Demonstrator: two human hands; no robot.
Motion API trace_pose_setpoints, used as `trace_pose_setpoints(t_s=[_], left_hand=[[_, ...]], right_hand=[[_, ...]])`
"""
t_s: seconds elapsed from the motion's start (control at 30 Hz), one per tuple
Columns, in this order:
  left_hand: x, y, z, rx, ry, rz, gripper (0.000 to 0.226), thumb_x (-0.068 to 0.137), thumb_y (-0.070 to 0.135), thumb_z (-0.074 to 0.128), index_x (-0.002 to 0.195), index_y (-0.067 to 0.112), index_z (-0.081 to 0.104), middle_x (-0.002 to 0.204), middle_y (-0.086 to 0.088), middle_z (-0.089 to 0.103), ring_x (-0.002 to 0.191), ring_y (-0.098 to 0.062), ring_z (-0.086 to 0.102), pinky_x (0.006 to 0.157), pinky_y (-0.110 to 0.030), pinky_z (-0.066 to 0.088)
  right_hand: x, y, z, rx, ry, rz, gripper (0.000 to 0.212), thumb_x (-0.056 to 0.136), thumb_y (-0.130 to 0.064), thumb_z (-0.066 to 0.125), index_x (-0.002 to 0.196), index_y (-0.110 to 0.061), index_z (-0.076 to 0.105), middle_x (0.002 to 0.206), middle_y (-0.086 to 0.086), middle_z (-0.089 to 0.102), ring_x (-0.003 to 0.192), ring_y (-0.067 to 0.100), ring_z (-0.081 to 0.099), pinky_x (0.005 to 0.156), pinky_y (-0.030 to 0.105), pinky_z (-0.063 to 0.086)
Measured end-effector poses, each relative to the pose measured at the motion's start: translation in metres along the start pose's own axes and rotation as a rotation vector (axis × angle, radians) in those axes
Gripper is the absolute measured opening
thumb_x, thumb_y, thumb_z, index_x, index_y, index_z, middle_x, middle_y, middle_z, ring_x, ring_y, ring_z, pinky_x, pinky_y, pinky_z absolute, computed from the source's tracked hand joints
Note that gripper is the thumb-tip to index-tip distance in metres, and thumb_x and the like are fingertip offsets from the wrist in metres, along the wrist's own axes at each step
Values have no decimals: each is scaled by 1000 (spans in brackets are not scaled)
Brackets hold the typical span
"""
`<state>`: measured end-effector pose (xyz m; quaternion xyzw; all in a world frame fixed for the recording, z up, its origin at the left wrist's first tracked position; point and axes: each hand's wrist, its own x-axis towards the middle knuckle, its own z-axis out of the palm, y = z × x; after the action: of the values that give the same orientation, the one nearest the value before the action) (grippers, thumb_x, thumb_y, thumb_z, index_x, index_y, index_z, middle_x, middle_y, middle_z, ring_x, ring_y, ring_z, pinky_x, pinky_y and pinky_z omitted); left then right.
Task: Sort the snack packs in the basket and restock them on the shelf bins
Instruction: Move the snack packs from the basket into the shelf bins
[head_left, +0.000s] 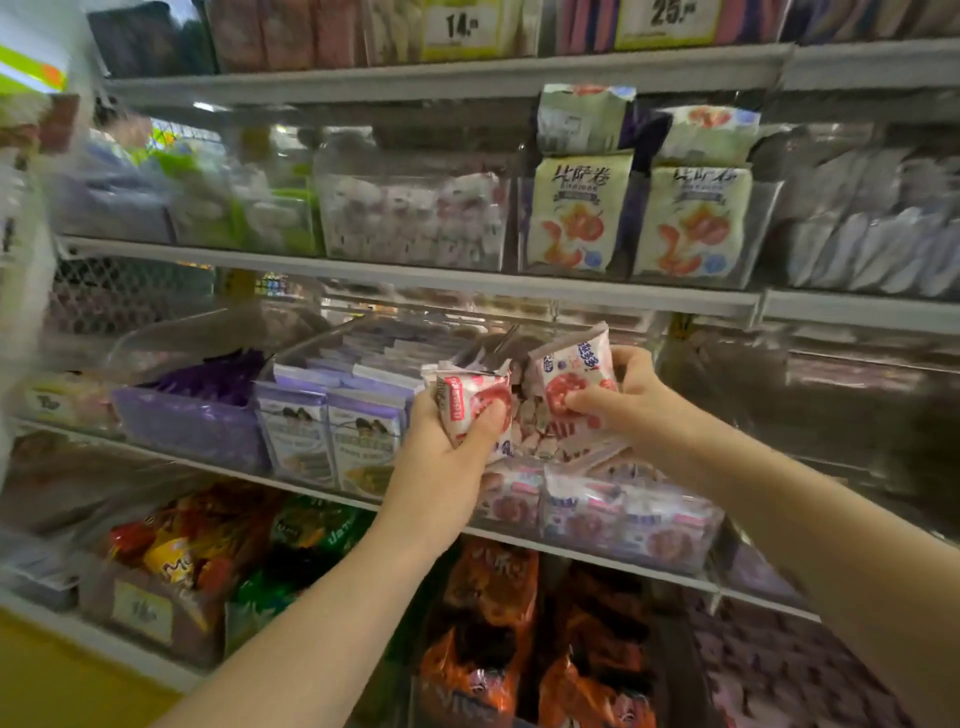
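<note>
Snack packs (569, 382): left hand (447, 457); right hand (639, 400)

snack packs (470, 410): glossy film | bin (714, 535): clear plastic | shelf (415, 280): matt metal

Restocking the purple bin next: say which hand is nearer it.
Left. The left hand, gripping a pink pack, is right of the purple bin; the right hand, holding another pack, is farther right.

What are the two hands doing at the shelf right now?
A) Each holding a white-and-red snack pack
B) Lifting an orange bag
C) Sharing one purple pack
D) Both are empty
A: the left hand grips a white-and-red pack and the right hand pinches a second pack, both above a clear bin of matching packs.
</note>
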<state>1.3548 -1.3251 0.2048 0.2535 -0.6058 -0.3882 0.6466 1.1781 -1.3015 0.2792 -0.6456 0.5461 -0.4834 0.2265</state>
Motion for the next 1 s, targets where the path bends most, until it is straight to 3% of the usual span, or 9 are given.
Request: trace_pose_setpoints(t_s=[0.07,0.13,0.2,0.33,0.47,0.57,0.73,0.83,1.0], left_hand=[[12,-1,3,52,-2,38,20,89,42,61,105,37,50,104,5,68,90,-8,69,80,-37,58],[23,0,6,77,-11,83,21,89,44,60,106,38,50,101,10,68,92,-8,68,83,-36,57],[32,1,9,84,-42,127,26,89,43,60,112,36,51,100,14,68,94,-5,67,82,-30,55],[49,4,10,84,-117,207,34,81,46,60,111,36,51,98,17,66,89,1,66,73,-18,54],[65,6,1,188,-168,257,31,76,56,57,105,45,51,102,23,65,94,5,63,79,-13,49],[78,4,-5,222,-199,261,35,77,57,56,109,45,50,106,22,64,98,5,61,84,-18,48],[92,-5,-7,258,-212,249,38,79,52,57,114,39,50,113,14,63,103,1,60,91,-25,48],[97,-8,-6,275,-221,246,30,86,45,59,114,40,49,116,9,61,106,-3,59,94,-29,47],[98,-7,-4,283,-243,255,28,88,42,60,114,39,48,115,7,61,104,-4,59,94,-29,47]], right_hand=[[21,6,-22,-210,80,16,75,86,-26,65,141,-23,14,109,2,60,83,16,66,74,33,56],[45,14,-38,-516,97,21,79,88,-31,60,146,-20,7,137,1,40,92,17,60,71,27,48],[76,25,-47,-758,86,43,81,92,-31,54,150,-18,-1,155,8,15,110,30,56,83,30,44],[142,44,-53,-872,194,178,89,91,-32,53,151,-22,-12,156,19,15,126,42,43,93,40,46],[189,60,-41,-992,217,129,75,94,-31,46,151,-23,-2,156,19,6,139,45,21,105,51,36],[199,71,-28,-1088,267,25,61,95,-33,44,148,-23,15,150,18,24,133,43,31,98,52,41],[195,79,-33,-1204,323,-115,45,93,-49,43,130,-24,40,116,15,59,105,36,58,83,42,49],[198,85,-37,-1199,244,-130,45,96,-39,40,137,-20,30,126,14,53,111,34,55,86,39,46],[200,94,-25,-1271,435,-204,43,99,-28,38,137,-12,26,127,19,43,98,38,60,65,39,43]])
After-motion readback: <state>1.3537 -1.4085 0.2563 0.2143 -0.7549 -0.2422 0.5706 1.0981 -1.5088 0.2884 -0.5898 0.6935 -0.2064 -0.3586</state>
